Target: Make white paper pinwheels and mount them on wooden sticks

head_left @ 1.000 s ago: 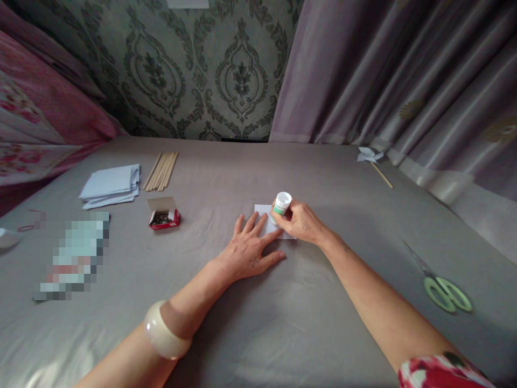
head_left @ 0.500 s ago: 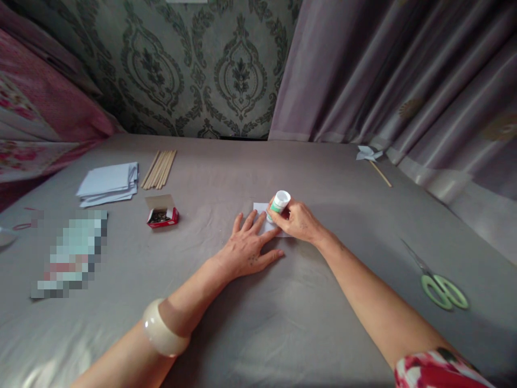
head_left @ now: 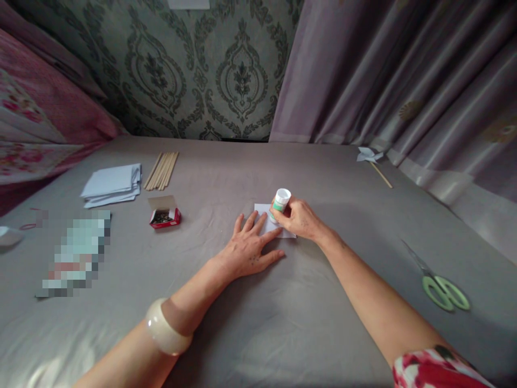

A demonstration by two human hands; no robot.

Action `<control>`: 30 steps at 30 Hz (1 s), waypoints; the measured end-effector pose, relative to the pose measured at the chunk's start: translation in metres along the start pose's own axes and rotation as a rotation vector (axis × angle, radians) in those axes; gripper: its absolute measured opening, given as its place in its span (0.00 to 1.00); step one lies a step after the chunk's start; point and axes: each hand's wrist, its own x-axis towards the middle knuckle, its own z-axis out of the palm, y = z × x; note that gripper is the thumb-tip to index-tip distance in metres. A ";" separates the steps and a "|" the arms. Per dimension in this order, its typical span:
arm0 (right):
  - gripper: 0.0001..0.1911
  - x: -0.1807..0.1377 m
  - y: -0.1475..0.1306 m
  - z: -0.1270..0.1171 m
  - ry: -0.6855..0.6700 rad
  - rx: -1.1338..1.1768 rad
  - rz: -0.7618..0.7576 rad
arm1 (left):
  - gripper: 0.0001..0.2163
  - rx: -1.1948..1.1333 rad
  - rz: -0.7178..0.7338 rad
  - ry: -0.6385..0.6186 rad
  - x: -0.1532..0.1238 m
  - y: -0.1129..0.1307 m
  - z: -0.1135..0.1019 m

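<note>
Right hand (head_left: 301,218): white-green tube (head_left: 279,203) gripped in fingers, tilted over paper (head_left: 262,208) | Left hand (head_left: 247,250): fingers splayed, paper pinned to grey cloth (head_left: 210,178), nothing grasped | Gluing apparently underway; steady paper seemingly needed next

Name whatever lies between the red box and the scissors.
In the head view, the left hand, white paper, the right hand gripping a white tube, and the right forearm lie between the red box and scissors.
</note>
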 end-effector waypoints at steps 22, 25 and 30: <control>0.08 -0.004 -0.059 -0.050 0.373 1.242 0.344 | 0.16 -0.434 -0.055 0.702 -0.004 0.015 -0.025; 0.04 -0.010 -0.080 -0.030 0.311 1.482 0.459 | 0.19 -0.775 -0.080 0.815 -0.005 0.025 -0.032; 0.12 -0.026 -0.110 0.017 0.147 1.757 0.613 | 0.17 -1.156 -0.091 0.792 -0.011 0.026 -0.031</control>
